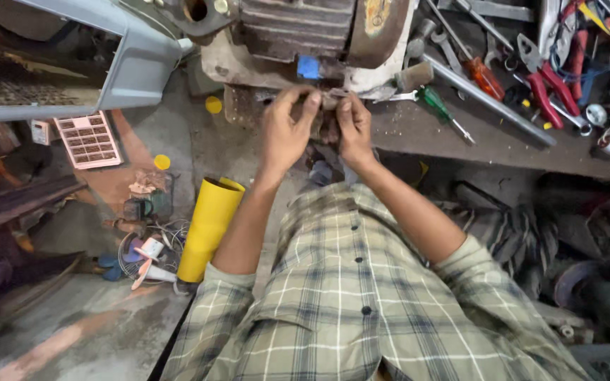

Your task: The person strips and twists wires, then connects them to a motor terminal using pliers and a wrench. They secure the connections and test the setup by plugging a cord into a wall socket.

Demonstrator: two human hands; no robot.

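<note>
— Hands first: where are yours?

— Both are up at the top centre of the frame, against the underside of the old electric motor with its ribbed, rusty casing. My left hand is curled, thumb and forefinger pinched together at the motor's lower edge. My right hand sits just beside it, fingers bent inward, the tips nearly meeting the left ones.

— What do they have hold of?

— Something small at the motor's base, between the fingertips of both hands. It is too hidden by my fingers for me to tell what it is.

— And around them?

— A blue tab shows on the motor just above my left fingers. To the right, on the dirty workbench, lie a green-handled screwdriver, an orange-handled screwdriver, a long steel rod and red-handled pliers, all well apart from my hands. Lower left of centre, a yellow tube stands tilted on the floor beside my left forearm. A pink grid-shaped plastic piece lies at the left, under a grey metal frame.
</note>
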